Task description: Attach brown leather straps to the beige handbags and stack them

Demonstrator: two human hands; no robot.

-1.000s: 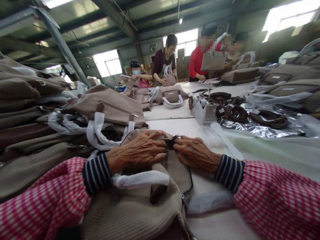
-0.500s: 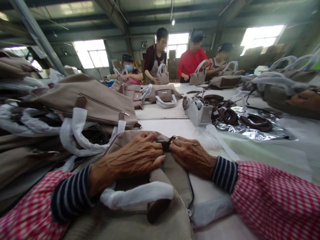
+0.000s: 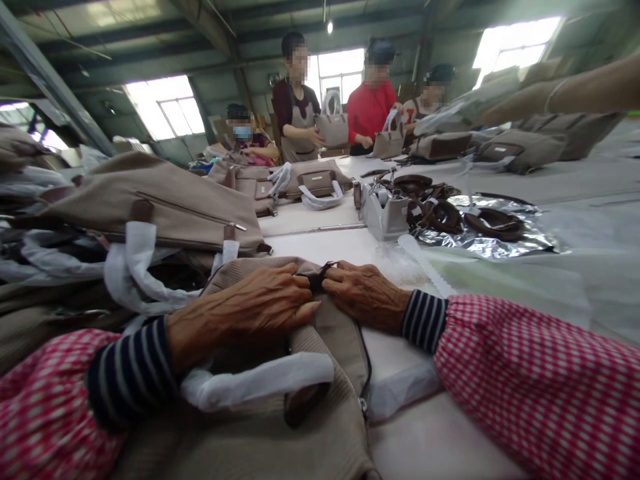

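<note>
A taupe ribbed handbag (image 3: 345,400) lies in front of me, its nearer handle (image 3: 260,383) wrapped in white film. At the bag's far end, a short dark tab (image 3: 317,284) with a small metal clip (image 3: 330,265) sits between my hands. My left hand (image 3: 245,303) lies across the bag opening, fingers curled and closed at the tab's left side; its fingertips are partly hidden. From the right, my right hand (image 3: 365,293) pinches the tab by the clip. A zipper edge (image 3: 367,373) runs down the bag's right side.
More taupe bags (image 3: 200,193) are piled on my left. A grey plastic container (image 3: 385,213) and coiled brown straps (image 3: 493,223) on silver foil (image 3: 470,247) lie beyond my right hand. Co-workers handle bags across the table; another person's arm (image 3: 575,93) reaches in from the right.
The view has shifted, so things sit slightly further left. Both my hands keep their hold at the tab. The person's arm at right has left one bag and stretches further in, blurred.
</note>
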